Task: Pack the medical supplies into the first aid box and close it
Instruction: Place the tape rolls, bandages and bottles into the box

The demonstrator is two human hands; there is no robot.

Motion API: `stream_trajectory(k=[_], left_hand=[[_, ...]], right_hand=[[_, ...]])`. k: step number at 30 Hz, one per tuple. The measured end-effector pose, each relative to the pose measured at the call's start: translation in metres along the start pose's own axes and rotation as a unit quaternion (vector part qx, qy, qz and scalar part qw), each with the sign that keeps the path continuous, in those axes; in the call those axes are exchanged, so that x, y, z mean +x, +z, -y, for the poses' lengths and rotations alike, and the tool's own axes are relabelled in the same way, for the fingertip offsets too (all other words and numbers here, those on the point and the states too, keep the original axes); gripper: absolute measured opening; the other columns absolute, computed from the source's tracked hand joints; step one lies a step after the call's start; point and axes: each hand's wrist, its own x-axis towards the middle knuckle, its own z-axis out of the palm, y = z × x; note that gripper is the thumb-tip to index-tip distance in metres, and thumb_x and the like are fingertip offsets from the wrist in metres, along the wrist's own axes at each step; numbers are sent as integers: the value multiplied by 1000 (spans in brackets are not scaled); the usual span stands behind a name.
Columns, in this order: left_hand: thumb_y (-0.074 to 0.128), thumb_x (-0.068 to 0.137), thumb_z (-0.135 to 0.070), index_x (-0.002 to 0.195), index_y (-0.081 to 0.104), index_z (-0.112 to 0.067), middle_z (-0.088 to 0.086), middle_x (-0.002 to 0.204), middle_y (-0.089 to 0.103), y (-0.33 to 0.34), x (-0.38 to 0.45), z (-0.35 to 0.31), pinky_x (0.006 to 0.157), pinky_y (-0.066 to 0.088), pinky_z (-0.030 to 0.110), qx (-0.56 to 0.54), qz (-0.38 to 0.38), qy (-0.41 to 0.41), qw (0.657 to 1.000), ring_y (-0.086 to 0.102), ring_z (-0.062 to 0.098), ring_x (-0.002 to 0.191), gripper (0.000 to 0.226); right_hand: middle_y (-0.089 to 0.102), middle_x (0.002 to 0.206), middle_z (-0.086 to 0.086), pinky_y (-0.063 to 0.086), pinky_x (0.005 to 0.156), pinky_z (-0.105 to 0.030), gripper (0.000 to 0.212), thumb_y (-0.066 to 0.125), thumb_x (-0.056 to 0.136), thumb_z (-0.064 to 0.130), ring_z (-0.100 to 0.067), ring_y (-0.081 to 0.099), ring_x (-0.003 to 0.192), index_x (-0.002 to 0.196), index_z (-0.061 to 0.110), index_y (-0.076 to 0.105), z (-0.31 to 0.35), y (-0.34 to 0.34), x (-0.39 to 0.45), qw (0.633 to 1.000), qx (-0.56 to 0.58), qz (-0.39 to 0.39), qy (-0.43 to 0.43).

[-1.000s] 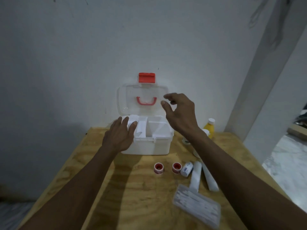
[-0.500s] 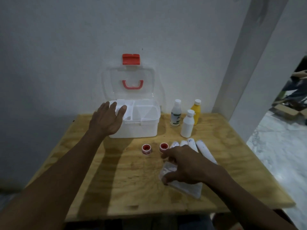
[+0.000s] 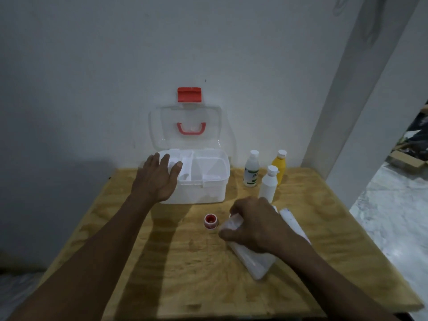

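Observation:
The white first aid box (image 3: 208, 191) stands open at the back of the table, its clear lid (image 3: 185, 130) with red handle and red latch leaning against the wall. My left hand (image 3: 157, 179) rests flat on the box's left front corner, fingers spread. My right hand (image 3: 252, 225) is closed around the upper end of a clear plastic packet of white sticks (image 3: 252, 260) lying on the table. A red-and-white tape roll (image 3: 210, 221) sits just left of that hand. White rolled bandages (image 3: 293, 222) lie partly hidden behind my right hand.
Three bottles stand right of the box: a clear one with a green label (image 3: 251, 170), a white one (image 3: 268, 184) and a yellow one (image 3: 279, 165). The wooden table (image 3: 185, 262) ends at the front and right. A white pillar (image 3: 347, 112) rises at the right.
My right hand came down from above the box to the packet and closed on its end, covering the second tape roll. My left hand has stayed on the box.

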Motion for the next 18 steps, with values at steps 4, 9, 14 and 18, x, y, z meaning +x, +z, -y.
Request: stream_trajectory(k=[4,9,14,18], left_hand=[[11,95,-63,151,24,-19,11,162,16,1,-1,0,119,17,53,-6,-2,3,1000,10,30,150,72],[12,95,-60,150,27,-19,10,162,16,-1,-3,-1,119,18,53,-7,-7,1,1000,9,28,150,71],[9,93,-62,150,27,-20,8,163,15,0,-4,-3,119,16,54,-2,-8,-4,1000,8,27,151,73],[8,93,-61,150,27,-20,8,163,14,1,-3,-2,119,14,55,-1,-6,-6,1000,7,26,151,72]], right_hand=[[68,111,-3,56,83,-38,60,75,69,57,-19,64,98,112,16,67,25,-42,39,986,98,-136,5],[62,117,-4,43,79,-29,58,74,75,53,-22,57,104,114,11,64,53,-71,113,957,160,-239,45],[56,92,1,43,66,-25,45,77,78,44,-15,54,78,104,12,59,60,-55,164,957,169,-221,76],[62,87,-4,44,58,-26,44,78,73,45,-20,62,72,93,12,57,51,-30,182,968,133,-189,97]])
